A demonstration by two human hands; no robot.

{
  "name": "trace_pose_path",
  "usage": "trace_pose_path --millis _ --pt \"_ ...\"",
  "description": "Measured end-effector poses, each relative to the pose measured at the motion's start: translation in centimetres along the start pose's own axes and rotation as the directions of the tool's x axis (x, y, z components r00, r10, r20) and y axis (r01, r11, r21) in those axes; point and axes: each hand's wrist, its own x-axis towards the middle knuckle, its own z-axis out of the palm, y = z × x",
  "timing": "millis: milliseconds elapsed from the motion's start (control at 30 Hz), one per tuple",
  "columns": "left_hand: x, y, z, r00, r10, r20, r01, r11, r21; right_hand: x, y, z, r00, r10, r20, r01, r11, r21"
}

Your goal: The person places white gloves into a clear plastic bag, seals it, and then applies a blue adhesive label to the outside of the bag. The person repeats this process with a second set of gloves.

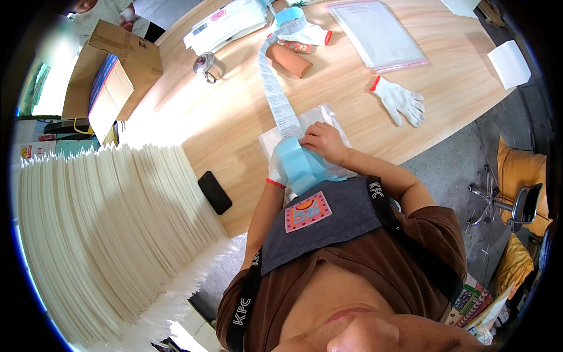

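The label strip (275,94) runs lengthwise away from you up the desk (346,94); your right hand (324,142) pinches its near end, your gloved left hand's (276,175) grip hidden.

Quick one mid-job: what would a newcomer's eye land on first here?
Probably the tall stack of white sheets filling the picture's left side. Next, the long label strip running down the table toward the bare right hand and the gloved left hand. A loose white glove lies on the table's right.
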Motion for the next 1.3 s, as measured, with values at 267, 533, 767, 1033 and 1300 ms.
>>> trace_pose_path --millis 267,533,767,1033,1300 --pt "-1.5 2.3 5.7 0.975 -0.078 -0.206 0.099 0.991 0.094 1.4 3.3 -2.3 0.691 0.649 0.318 -0.59 0.252 0.767" --pt "-0.6 1.2 3.2 0.985 0.005 -0.175 0.02 0.99 0.139 1.3 9.6 -1.4 0.66 0.669 0.342 -0.751 0.574 0.326" --pt "-0.3 0.9 2.8 0.984 0.036 -0.174 -0.01 0.989 0.147 1.0 8.4 -0.6 0.769 0.628 0.12 -0.64 0.755 0.143" --pt "-0.4 1.1 3.0 0.986 0.03 -0.164 -0.009 0.992 0.124 0.3 7.5 -0.2 0.925 0.266 -0.27 -0.299 0.95 -0.088" --pt "-0.4 0.9 2.7 0.986 0.008 -0.169 0.01 0.995 0.103 0.0 6.5 -1.2 0.791 0.611 0.03 -0.541 0.677 0.499"
